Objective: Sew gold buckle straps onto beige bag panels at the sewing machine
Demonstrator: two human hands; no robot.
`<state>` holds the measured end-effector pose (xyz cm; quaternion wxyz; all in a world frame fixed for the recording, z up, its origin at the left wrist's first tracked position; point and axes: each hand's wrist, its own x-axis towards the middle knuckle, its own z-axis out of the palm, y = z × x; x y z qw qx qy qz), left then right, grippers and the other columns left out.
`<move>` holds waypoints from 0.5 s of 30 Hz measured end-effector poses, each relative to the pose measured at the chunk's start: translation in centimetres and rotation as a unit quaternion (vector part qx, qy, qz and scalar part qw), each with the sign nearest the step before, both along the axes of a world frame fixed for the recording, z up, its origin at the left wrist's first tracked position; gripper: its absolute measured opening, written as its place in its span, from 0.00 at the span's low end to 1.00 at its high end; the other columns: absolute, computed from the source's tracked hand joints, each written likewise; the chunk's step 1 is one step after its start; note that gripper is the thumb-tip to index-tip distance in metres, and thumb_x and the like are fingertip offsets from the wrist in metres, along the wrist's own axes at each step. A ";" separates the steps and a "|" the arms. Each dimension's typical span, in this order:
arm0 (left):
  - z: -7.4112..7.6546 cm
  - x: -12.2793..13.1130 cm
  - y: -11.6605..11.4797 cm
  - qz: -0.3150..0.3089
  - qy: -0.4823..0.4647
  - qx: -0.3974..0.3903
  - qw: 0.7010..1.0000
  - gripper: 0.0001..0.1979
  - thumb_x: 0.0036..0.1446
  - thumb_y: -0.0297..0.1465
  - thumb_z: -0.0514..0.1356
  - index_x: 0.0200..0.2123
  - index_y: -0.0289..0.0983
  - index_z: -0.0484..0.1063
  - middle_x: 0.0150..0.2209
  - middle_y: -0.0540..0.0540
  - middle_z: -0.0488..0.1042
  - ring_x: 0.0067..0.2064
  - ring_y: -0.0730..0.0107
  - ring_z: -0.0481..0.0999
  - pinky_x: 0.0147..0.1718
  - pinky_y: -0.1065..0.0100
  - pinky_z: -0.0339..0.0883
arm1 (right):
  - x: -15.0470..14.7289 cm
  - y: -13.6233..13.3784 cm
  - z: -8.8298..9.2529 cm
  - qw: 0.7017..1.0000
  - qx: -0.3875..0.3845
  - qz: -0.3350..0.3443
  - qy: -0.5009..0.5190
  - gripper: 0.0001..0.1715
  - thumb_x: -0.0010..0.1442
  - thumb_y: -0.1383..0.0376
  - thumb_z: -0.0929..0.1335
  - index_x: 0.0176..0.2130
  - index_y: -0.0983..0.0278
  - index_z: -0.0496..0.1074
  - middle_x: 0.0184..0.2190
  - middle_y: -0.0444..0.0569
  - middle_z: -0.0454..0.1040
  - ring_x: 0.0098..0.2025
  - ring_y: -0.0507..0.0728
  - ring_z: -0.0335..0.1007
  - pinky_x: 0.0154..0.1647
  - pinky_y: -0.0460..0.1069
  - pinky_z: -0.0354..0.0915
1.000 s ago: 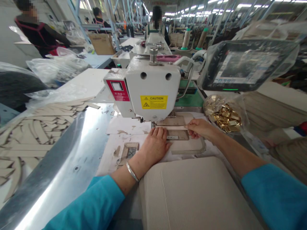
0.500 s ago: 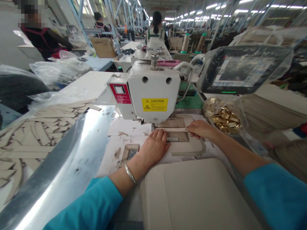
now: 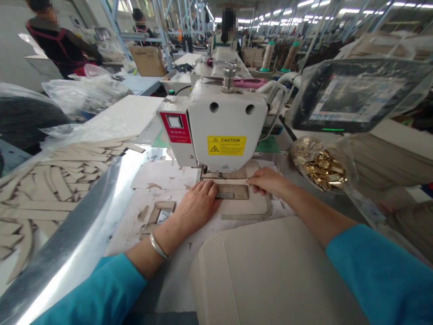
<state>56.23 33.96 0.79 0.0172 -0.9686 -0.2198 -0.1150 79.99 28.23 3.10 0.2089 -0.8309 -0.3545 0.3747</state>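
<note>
A light beige strip (image 3: 232, 181) lies across a cut-out frame (image 3: 262, 205) beneath the white head of a sewing machine (image 3: 226, 113). My left hand (image 3: 199, 205) rests with its fingers laid flat at the strip's left end, just in front of the needle area. At the right end, my right hand (image 3: 265, 179) pinches the strip between thumb and fingers. A big beige padded piece (image 3: 270, 271), perhaps a bag body, sits nearest me, below both hands. The tip of the strip under my left fingers is hidden.
Many loose beige strips (image 3: 43, 194) are piled at the left. A plastic bag of gold metal pieces (image 3: 324, 169) stands at the right, under a plastic-wrapped screen (image 3: 352, 97). A small square frame (image 3: 162, 214) lies left of my left hand. Other people sit farther back.
The cut-out frame and strip have slid left under the machine head, and both my hands have moved left with them. My view has also shifted slightly.
</note>
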 end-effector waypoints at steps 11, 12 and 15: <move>0.3 -4.1 2.0 0.022 0.006 0.001 1.000 0.11 0.64 0.32 0.56 0.47 0.33 0.67 0.49 0.38 0.71 0.53 0.54 0.71 0.53 0.55 0.67 | -4.5 2.7 0.4 1.000 -0.001 0.004 0.030 0.13 0.58 0.69 0.69 0.22 0.67 0.68 0.15 0.45 0.71 0.12 0.46 0.59 0.11 0.42 0.50; 0.4 -4.3 2.2 0.025 0.005 0.002 1.000 0.11 0.64 0.32 0.56 0.48 0.33 0.67 0.50 0.38 0.71 0.53 0.54 0.72 0.53 0.55 0.68 | -4.8 3.0 0.4 0.999 0.002 0.002 0.040 0.14 0.58 0.69 0.69 0.22 0.67 0.68 0.15 0.45 0.71 0.12 0.46 0.59 0.11 0.42 0.50; 0.6 -4.4 2.8 0.029 0.001 0.003 1.000 0.12 0.64 0.32 0.56 0.48 0.32 0.67 0.50 0.37 0.71 0.53 0.53 0.71 0.54 0.55 0.68 | -5.1 3.6 0.4 0.998 0.017 -0.010 0.062 0.12 0.59 0.70 0.68 0.24 0.67 0.69 0.14 0.43 0.70 0.12 0.46 0.58 0.12 0.42 0.50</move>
